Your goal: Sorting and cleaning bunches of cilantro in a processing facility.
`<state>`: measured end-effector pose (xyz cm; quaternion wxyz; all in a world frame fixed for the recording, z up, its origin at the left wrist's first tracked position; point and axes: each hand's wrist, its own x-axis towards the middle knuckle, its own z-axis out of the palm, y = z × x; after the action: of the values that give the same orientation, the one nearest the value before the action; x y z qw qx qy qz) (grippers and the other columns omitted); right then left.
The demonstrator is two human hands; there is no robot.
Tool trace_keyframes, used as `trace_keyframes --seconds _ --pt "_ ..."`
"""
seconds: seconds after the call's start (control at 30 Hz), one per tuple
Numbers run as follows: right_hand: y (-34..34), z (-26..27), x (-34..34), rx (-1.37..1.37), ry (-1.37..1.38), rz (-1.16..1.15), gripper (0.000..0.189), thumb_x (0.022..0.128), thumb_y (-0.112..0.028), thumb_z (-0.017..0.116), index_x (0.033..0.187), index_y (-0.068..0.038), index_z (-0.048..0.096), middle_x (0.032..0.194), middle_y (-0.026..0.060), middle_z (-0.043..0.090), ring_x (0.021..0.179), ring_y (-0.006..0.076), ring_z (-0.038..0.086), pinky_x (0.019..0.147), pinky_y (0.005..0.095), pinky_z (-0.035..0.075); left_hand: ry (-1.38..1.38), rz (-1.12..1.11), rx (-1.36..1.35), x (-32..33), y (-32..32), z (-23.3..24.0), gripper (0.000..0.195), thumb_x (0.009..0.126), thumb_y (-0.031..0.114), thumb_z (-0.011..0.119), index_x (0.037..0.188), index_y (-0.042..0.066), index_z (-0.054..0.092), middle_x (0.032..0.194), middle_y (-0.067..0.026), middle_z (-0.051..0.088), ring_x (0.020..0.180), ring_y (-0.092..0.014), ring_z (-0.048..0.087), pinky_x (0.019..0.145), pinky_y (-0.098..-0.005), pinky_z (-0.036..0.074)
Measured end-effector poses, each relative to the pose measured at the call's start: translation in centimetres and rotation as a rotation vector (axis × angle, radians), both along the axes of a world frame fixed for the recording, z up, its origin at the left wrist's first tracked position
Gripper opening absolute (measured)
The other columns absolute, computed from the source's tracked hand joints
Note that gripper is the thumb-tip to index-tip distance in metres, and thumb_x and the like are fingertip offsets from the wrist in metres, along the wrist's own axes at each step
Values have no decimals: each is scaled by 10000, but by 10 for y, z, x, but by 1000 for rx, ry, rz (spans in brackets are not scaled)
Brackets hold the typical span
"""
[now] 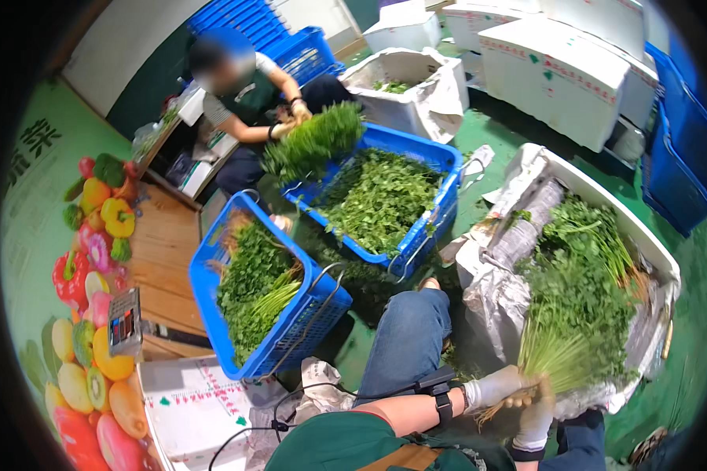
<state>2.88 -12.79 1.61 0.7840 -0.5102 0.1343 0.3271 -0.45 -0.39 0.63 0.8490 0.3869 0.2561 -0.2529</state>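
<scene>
Both my hands wear pale gloves and meet at the root end of a bunch of leafy green herbs (557,353), which looks like coriander. My left hand (498,387) closes around the stems just above the roots. My right hand (536,406) grips the same stem base from the near side, slightly blurred. The bunch's leaves lie over a white foam box (671,282) that holds more herbs with brown roots (589,229) and wrapped rolls (530,221). Left of my knee, a blue plastic basket (324,294) holds rooted green bunches (253,282).
Another blue basket (451,171) of loose greens stands ahead. Beside it a crouching person (253,106) holds a green bunch. A lined foam box (400,100), stacked foam boxes (554,76) and blue crates (677,159) stand beyond. At left are a scale (125,324) and a closed foam box (200,406).
</scene>
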Motion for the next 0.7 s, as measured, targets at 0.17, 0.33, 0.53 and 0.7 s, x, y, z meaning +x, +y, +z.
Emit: trace_keyframes --seconds 0.17,0.33,0.53,0.7 --pt "17 48 2 -89 -176 -46 179 860 -149 564 767 4 567 601 63 551 386 122 467 353 243 368 -232 241 302 -10 -14 19 388 859 421 593 792 39 576 596 -33 573 397 -72 474 362 -194 339" --pt "15 23 20 294 134 100 316 873 -300 589 651 -85 524 466 -31 381 361 94 379 349 244 291 -214 164 103 1 2 18 369 939 367 459 892 24 588 737 -94 613 575 -135 549 467 -232 431" --pt "-6 -11 26 -133 -6 -28 284 819 -346 650 763 -69 625 569 -21 538 422 50 403 381 209 310 60 92 -476 16 -2 -11 265 909 253 540 1058 33 544 842 -125 597 628 -161 557 471 -181 455" --pt "-15 -19 16 -127 49 -8 269 803 -334 668 800 -67 632 594 -19 554 426 50 396 385 215 311 101 -12 -493 6 -4 -18 204 894 182 567 1039 39 560 842 -105 594 619 -131 534 473 -176 429"
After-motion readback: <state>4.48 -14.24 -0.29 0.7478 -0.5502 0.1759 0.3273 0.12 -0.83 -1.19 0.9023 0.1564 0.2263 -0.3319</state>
